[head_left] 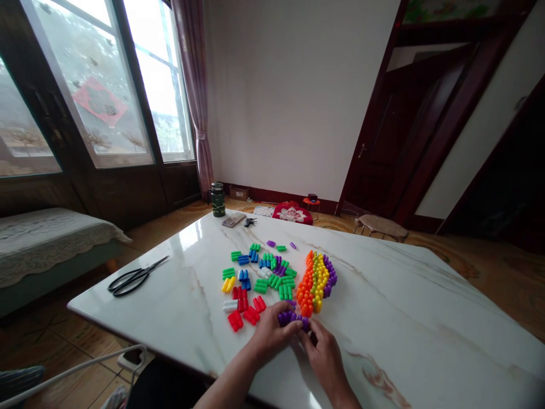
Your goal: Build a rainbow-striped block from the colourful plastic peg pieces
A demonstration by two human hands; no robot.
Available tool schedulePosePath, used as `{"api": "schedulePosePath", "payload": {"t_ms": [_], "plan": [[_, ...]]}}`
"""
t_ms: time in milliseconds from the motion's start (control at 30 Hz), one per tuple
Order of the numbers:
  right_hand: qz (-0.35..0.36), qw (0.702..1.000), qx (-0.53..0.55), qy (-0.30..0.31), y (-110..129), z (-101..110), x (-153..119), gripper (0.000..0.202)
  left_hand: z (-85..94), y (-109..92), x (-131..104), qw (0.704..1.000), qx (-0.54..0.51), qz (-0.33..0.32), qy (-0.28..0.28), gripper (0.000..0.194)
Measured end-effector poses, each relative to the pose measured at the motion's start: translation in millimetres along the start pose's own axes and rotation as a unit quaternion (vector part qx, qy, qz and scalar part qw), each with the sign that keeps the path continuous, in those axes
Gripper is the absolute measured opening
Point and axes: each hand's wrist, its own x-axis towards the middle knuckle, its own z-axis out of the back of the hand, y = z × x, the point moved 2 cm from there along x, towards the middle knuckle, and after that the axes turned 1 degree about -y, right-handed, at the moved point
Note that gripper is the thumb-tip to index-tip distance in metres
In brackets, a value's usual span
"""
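The left hand [275, 330] and right hand [322, 345], fingers curled closed, grip the purple beads [293, 320] toward the near edge of the desk [404, 318]. Flask [218, 201]: far left corner, upright, contents hidden.

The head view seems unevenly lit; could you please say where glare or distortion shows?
Head view: daylight washes out the dark-framed windows; glare streaks the glossy white marbled table near the camouflage-patterned bottle; the dark-red door leans with lens distortion.
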Motion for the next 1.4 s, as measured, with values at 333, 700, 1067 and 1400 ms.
{"api": "schedulePosePath", "payload": {"t_ms": [333,700,1067,1400], "plan": [[0.015,0.997,0.049,-0.06,-4.0,0.9,1.4,0.025,1.4,-4.6,-4.9,0.999,0.029,-0.022,0.039,0.028],[-0.059,0.989,0.09,-0.099,-5.5,5.8,-1.8,0.04,-0.9,-1.6,-4.8,0.998,0.027,-0.004,0.049,0.027],[-0.001,0.995,0.067,-0.071,-8.4,4.2,3.3,0.037,-1.9,-2.7,-5.5,0.998,-0.024,0.013,0.063,0.039],[-0.012,0.995,0.082,-0.058,-9.3,4.7,1.0,0.045,-0.1,-5.5,-7.1,0.998,0.024,-0.012,0.064,0.04]]}}
